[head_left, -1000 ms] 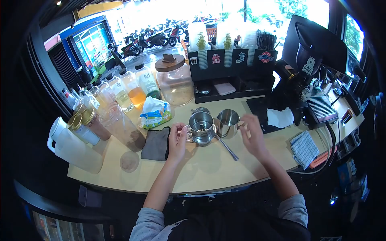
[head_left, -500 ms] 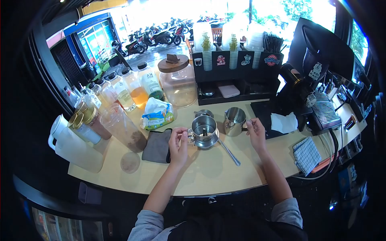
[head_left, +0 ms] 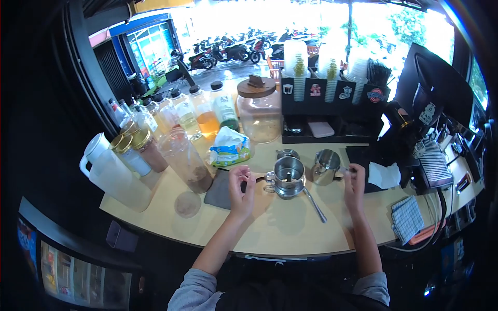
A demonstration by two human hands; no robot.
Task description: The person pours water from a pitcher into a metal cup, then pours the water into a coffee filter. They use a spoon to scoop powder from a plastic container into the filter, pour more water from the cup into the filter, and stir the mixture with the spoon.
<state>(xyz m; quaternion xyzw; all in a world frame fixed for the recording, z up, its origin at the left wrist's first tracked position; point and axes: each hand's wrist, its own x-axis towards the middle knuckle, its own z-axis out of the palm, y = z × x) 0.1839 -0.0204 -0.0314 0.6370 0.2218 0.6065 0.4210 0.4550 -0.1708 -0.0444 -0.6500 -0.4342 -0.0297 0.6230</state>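
Note:
A steel drip filter (head_left: 289, 170) rests on a glass cup with a saucer, and a spoon (head_left: 317, 207) lies beside it. My left hand (head_left: 241, 191) is just left of the filter's dark handle, fingers loosely curled and apart, holding nothing visible. To the right of the filter stands a steel pitcher (head_left: 326, 165). My right hand (head_left: 355, 186) hovers beside the pitcher's handle, its fingers bent and loosely apart; slight blur hides whether a fingertip touches the handle. A small round metal piece (head_left: 288, 154) sits behind the filter.
Bottles (head_left: 207, 122), a large jar (head_left: 259, 122), a wipes pack (head_left: 230, 148), a clear pitcher (head_left: 189, 168) and a white jug (head_left: 122, 179) stand left. Behind is a cup rack (head_left: 332, 124). At right are a coffee grinder (head_left: 399, 116), white tissue (head_left: 384, 175) and checked cloth (head_left: 407, 218).
The view has shifted left, so things appear further right. My left hand has drawn away from the filter's handle, and my right hand has moved slightly away from the pitcher.

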